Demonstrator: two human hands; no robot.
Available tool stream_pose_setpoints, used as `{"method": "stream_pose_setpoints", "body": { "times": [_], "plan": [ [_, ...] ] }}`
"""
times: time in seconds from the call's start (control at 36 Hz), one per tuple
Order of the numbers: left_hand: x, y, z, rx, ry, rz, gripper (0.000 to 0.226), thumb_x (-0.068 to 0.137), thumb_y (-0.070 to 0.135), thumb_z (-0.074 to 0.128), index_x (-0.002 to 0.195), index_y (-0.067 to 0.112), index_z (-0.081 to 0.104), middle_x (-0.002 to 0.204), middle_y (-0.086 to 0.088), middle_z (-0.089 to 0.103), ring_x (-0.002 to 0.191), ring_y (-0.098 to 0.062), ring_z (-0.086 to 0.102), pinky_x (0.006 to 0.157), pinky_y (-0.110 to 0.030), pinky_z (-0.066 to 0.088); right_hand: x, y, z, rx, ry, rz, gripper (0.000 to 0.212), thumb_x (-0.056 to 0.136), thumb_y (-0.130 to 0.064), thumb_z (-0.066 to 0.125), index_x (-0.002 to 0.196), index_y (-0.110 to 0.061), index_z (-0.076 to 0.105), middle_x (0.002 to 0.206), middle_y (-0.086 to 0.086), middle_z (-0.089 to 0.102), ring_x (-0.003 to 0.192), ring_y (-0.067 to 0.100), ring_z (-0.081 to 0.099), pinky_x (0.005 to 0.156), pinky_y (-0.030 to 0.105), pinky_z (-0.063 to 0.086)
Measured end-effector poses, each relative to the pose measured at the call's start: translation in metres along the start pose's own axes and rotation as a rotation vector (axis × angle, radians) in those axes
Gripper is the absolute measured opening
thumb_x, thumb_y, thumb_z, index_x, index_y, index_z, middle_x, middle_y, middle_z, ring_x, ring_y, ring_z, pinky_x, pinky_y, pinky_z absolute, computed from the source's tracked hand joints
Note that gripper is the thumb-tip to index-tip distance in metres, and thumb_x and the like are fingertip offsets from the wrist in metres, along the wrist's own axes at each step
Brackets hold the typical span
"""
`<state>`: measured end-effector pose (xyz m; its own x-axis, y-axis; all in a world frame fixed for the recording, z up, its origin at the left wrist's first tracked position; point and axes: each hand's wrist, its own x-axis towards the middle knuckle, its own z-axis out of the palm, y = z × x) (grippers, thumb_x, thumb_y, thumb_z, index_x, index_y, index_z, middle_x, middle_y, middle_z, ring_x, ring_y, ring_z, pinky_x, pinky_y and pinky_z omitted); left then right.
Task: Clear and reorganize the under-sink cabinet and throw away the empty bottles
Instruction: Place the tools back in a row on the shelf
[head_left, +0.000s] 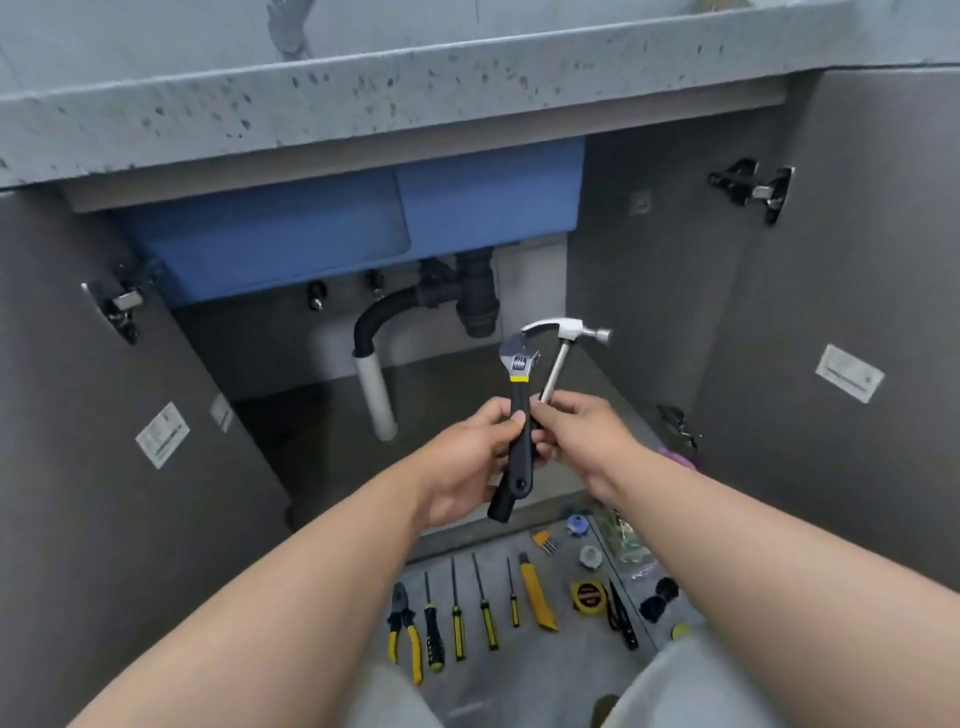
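1. The under-sink cabinet (639, 291) is straight ahead. Its left door (104, 467) and right door (857, 312) both stand open. The picture's sides cut off both doors, and the small labels on them are too blurred to read.
2. The left hand (462, 467) has its grip closed round the black handle of the wrench (519, 379), with the thumb on the front. The wrench stands almost upright, head up, in the air before the cabinet's opening.
3. A second black handle end comes out below the left hand, just beside the wrench's end. It seems to be the handle of the hammer (566, 332), but the fingers hide its middle.
4. The right hand (582, 436) pinches with a narrow grip at the lower end of the hammer's metal shaft, close against the wrench handle. The fingertips hide the exact place.
5. Inside the cabinet are the blue sink basin (291, 249) at the top, a black drain pipe (475, 296) under it, and a white pipe (376, 400) that goes down to the cabinet's floor.
6. On the floor before the cabinet's front edge lie pliers (400, 603), screwdrivers (457, 631), a yellow knife (537, 597) and a tape measure (588, 597). The forearms and knees cover parts of this row.
7. Further right, a clear bag (626, 545) holds small things that I cannot make out.
8. A purple thing (678, 458) by the right door's lower corner is mostly hidden.
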<state>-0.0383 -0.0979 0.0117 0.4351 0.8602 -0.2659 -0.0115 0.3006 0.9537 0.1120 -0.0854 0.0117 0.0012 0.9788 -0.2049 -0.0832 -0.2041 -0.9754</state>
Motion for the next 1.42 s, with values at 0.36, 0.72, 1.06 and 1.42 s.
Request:
{"method": "stream_pose_setpoints", "body": {
  "times": [0.36, 0.72, 1.06, 1.42],
  "plan": [
    [0.001, -0.014, -0.011, 0.196, 0.346, 0.127, 0.017, 0.105, 0.021, 0.049, 0.093, 0.019, 0.06, 0.084, -0.004, 0.058, 0.08, -0.02, 0.05, 0.068, -0.03, 0.041, -0.004, -0.002, 0.031, 0.085, -0.222, 0.157, 0.028, 0.104, -0.025, 0.047, 0.109, -0.007, 0.069, 0.093, 0.005, 0.071, 0.08, 0.015, 0.069, 0.085, 0.038, 0.057],
    [0.04, -0.064, -0.16, 0.298, 0.76, -0.106, 0.03, 0.103, 0.018, 0.048, 0.126, 0.026, 0.03, 0.092, -0.008, 0.052, 0.066, -0.016, 0.048, 0.057, -0.031, 0.043, 0.087, 0.048, 0.09, -0.147, -0.165, 0.342, 0.022, 0.104, -0.011, 0.037, 0.091, -0.015, 0.054, 0.085, 0.009, 0.058, 0.068, 0.018, 0.064, 0.053, 0.026, 0.052],
    [0.086, -0.201, -0.267, 0.491, 0.981, -0.489, 0.04, 0.096, 0.007, 0.048, 0.135, 0.005, 0.039, 0.124, -0.026, 0.061, 0.114, -0.041, 0.06, 0.094, -0.038, 0.046, 0.162, 0.137, 0.109, -0.42, -0.354, 0.418, 0.027, 0.102, -0.008, 0.033, 0.099, -0.005, 0.059, 0.073, 0.007, 0.055, 0.04, 0.007, 0.042, 0.038, 0.017, 0.034],
    [0.102, -0.228, -0.319, 0.547, 1.107, -0.532, 0.046, 0.097, 0.007, 0.053, 0.142, 0.005, 0.043, 0.136, -0.022, 0.058, 0.128, -0.036, 0.055, 0.107, -0.037, 0.042, 0.18, 0.18, 0.122, -0.296, -0.367, 0.454, 0.031, 0.105, -0.011, 0.036, 0.091, -0.003, 0.062, 0.073, 0.011, 0.059, 0.046, 0.014, 0.048, 0.042, 0.026, 0.039]
  ]
}}
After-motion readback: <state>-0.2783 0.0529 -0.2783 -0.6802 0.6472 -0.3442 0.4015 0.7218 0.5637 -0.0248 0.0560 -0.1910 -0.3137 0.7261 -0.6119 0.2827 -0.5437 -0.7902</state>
